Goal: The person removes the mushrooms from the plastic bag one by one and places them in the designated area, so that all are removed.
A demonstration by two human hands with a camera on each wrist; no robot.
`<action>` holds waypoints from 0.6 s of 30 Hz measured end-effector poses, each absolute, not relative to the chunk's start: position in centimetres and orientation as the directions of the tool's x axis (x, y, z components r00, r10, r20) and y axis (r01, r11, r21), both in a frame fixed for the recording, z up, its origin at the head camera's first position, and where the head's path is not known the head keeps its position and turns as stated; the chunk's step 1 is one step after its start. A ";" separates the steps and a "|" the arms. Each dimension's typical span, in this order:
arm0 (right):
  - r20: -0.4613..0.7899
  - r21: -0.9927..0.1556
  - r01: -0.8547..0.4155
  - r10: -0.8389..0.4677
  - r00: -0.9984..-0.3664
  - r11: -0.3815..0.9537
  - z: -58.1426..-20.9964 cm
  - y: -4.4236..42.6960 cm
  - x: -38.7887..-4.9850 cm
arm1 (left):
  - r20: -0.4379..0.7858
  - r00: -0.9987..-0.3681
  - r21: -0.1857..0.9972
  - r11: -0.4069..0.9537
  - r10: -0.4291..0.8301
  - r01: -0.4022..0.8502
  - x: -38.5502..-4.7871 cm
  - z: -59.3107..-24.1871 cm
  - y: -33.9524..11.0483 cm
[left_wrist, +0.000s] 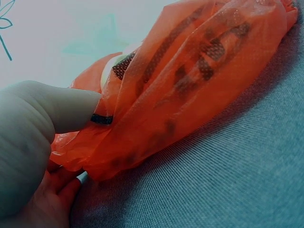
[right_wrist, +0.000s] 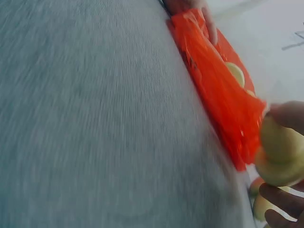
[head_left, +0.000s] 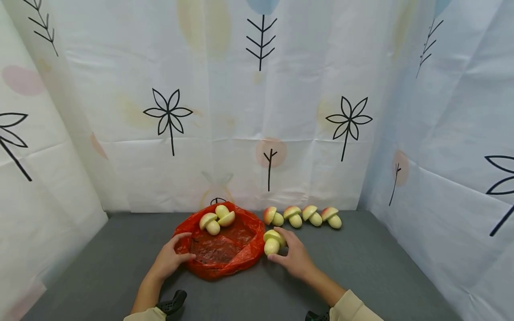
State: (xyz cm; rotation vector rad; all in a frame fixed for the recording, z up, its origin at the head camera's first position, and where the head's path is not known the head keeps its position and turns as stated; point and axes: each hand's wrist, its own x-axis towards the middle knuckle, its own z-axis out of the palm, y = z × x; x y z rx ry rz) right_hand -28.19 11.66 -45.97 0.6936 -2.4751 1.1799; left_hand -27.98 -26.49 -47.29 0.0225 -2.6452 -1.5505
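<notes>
A red plastic bag point(head_left: 241, 263) lies with its mouth spread wide on the grey table, and two toy mushrooms point(head_left: 213, 228) rest inside toward the back. My left hand point(head_left: 170, 258) grips the bag's left rim; the left wrist view shows the thumb point(left_wrist: 71, 107) over the plastic and fingers beneath. Just off the bag's right side, my right hand point(head_left: 295, 257) holds another toy mushroom point(head_left: 271, 248) between thumb and fingers. The right wrist view shows this pale yellow mushroom point(right_wrist: 280, 147) close to the bag's edge point(right_wrist: 247, 128).
Behind my right hand, several mushrooms with reddish caps point(head_left: 292, 216) stand in a row on the table point(head_left: 353, 267). A white patterned curtain point(head_left: 305, 89) hangs along the back and both sides.
</notes>
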 end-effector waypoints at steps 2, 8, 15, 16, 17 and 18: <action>0.432 -0.627 -0.523 -0.300 -0.850 0.578 -46.0 12.3 -28.2 | 0.060 -0.997 0.872 0.488 -0.048 0.029 -28.0 -47.3 -26.4; 0.379 -0.625 -0.486 -0.307 -0.873 0.611 -46.4 13.8 -28.1 | 0.066 -0.997 0.871 0.490 -0.046 0.035 -27.9 -47.4 -26.4; 0.361 -0.581 -0.478 -0.317 -0.877 0.659 -46.3 15.7 -28.0 | 0.068 -0.997 0.868 0.495 -0.048 0.035 -28.1 -47.6 -26.5; 0.361 -0.571 -0.480 -0.322 -0.875 0.666 -46.3 16.0 -27.9 | 0.068 -0.997 0.869 0.494 -0.048 0.035 -28.1 -47.6 -26.5; 0.356 -0.567 -0.476 -0.321 -0.878 0.672 -46.2 16.3 -27.9 | 0.068 -0.997 0.869 0.493 -0.049 0.035 -28.1 -47.6 -26.5; 0.349 -0.563 -0.470 -0.320 -0.881 0.680 -46.2 16.6 -27.8 | 0.068 -0.996 0.870 0.492 -0.049 0.035 -28.1 -47.6 -26.5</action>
